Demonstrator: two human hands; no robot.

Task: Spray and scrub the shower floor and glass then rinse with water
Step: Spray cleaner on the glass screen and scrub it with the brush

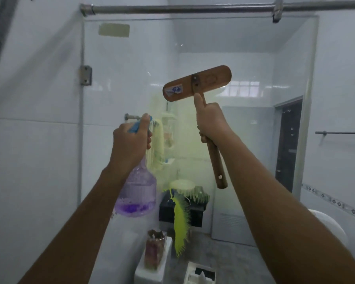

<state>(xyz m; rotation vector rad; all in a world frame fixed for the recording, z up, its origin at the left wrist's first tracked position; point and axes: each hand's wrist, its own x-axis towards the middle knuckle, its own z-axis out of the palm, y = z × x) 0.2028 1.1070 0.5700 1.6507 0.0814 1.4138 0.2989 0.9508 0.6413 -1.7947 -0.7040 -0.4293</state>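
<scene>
Holding two tools up at once, both arms raised toward the pane. Left hand (131, 140) wrapped tight round the neck of a spray bottle (136, 191), thumb up by the blue trigger head (136, 126), nozzle turned toward the glass (121, 78) so the mist lands there and not on the wall. Little purple liquid left, pooled at the bottom. Right hand (210, 121) clenched on the wooden handle of a brush (197, 84), thumb laid along the shaft for steadiness, flat wooden back facing this way, so bristles presumably toward the pane; cannot tell whether touching it. Gripped high on the handle, likely for pressure while scrubbing. Beyond, seen through the glass or mirrored in it: a black box (181, 210) with a yellow-green brush draped over it, a pale towel on a hook, white tiles. Overhead, a metal rail (193, 8) bracing the panel. Glass apparently mid-clean; no sign of rinsing under way.
</scene>
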